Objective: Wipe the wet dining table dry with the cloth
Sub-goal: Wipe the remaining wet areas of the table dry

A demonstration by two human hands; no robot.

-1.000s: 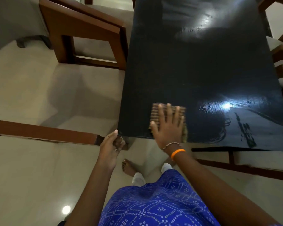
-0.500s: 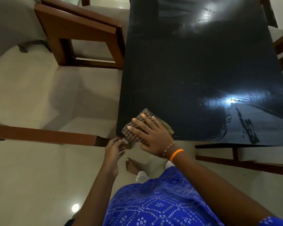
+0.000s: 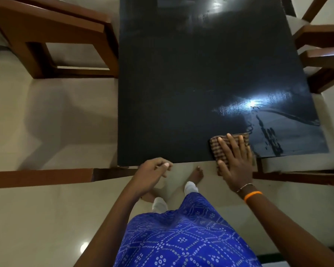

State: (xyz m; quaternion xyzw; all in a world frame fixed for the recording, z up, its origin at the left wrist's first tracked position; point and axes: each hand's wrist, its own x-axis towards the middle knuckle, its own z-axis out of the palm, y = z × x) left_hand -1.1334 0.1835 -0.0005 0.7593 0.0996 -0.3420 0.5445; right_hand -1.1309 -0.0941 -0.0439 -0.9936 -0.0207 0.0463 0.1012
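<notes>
The dark glossy dining table [image 3: 191, 78] fills the upper middle of the head view. Water streaks and droplets shine on its near right corner. A brown striped cloth [image 3: 218, 149] lies folded on the near edge, partly hanging over it. My right hand [image 3: 234, 162] presses flat on the cloth with fingers spread. My left hand [image 3: 151, 175] hovers just below the table's near edge, fingers loosely curled, holding nothing.
Wooden chairs stand at the left [image 3: 52, 35] and right [image 3: 324, 54] of the table. A wooden rail [image 3: 41, 178] runs along the near left, another [image 3: 297, 178] at the near right. The beige tiled floor [image 3: 46, 122] lies around. My bare feet stand under the table's edge.
My right hand has slid the cloth from the near left corner rightward along the near edge toward the wet streaks. My left hand has let go of the corner and moved right.
</notes>
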